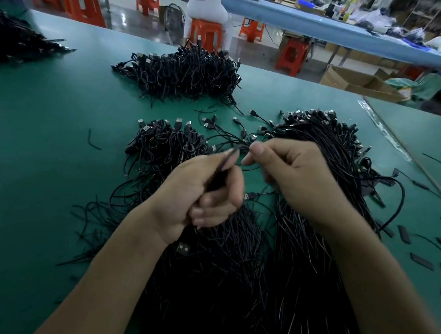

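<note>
My left hand [198, 193] grips a thin bunch of black cables [220, 175] in its curled fingers, the strands running up past the thumb. My right hand [295, 175] pinches the far end of those strands [241, 149] between thumb and forefinger. Both hands hover over a large heap of loose black USB cables [235, 268] that spreads from the middle of the green table [51, 139] toward me. Several cables with silver USB plugs [211, 124] fan out just beyond my fingers.
A coiled-cable pile [162, 144] lies left of my hands, another [185, 72] farther back, a third [15, 41] at the far left. Small black strips [421, 261] scatter at the right. Orange stools [206, 33], cardboard boxes [357, 82] and a seated person [206, 7] are beyond the table.
</note>
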Motion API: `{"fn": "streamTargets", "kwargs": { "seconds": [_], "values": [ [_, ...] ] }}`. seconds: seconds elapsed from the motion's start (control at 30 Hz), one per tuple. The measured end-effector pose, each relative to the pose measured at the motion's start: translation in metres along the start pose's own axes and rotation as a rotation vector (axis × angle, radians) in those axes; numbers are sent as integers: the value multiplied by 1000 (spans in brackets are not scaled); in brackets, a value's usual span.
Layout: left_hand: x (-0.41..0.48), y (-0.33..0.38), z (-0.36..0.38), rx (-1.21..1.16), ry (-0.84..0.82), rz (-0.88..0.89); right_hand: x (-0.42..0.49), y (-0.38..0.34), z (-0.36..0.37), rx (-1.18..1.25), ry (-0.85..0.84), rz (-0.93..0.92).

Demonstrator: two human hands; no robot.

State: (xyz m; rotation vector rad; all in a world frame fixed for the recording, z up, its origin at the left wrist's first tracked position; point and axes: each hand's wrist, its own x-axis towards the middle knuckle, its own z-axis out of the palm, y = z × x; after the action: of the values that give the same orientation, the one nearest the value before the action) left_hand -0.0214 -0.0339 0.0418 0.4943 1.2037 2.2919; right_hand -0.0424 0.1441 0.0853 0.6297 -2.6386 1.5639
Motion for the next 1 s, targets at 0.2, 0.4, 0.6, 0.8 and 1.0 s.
{"fn": "streamTargets", "kwargs": {
  "seconds": [0.2, 0.4, 0.6, 0.8, 1.0],
  "values": [
    [5, 5, -2, -357, 179, 62, -12, 27, 22, -145, -89, 126],
    [5, 6, -5, -416, 324, 120, -18, 30, 22, -222, -26, 220],
    [11, -3, -1, -151, 429, 374, -29, 16, 31, -308, -348, 89],
    [9, -12, -9, 800, 548, 166, -31, 4, 11, -356, -383, -42],
    [5, -7, 10, 671, 232, -118, -21, 1, -17, -283, -135, -132]
  ]
}}
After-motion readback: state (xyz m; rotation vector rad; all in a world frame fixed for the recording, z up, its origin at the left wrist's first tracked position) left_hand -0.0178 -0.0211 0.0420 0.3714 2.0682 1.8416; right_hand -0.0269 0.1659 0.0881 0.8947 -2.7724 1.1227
